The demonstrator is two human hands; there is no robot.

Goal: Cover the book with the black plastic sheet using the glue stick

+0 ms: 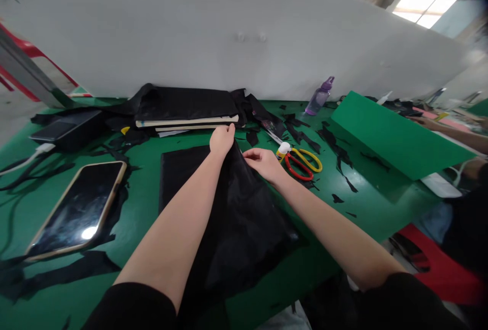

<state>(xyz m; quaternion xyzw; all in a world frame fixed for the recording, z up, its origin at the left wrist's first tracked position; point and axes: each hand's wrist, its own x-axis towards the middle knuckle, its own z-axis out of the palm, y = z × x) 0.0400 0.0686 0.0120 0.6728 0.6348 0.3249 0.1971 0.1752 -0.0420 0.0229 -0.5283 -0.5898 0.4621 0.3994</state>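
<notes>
A large sheet of thin black material (244, 213), perhaps fabric or leather, spreads over the table and hangs past its front edge. My left hand (222, 140) is closed on the far edge of this sheet, lifting it a little. Just to the right, my right hand (263, 163) pinches the same edge between thumb and fingertips. Right of that hand lie scissors (301, 162) with one yellow and one red handle loop. Behind my hands rests a stack of folded black material (186, 103) with pale layers beneath it.
A phone (78, 205) lies at left, near a black device (66, 129) with a white cable. Black scraps (335, 147) litter the green table (366, 203). A purple bottle (319, 97) stands by the grey partition (190, 30). At right are a green panel (396, 134) and another person's arm (453, 134).
</notes>
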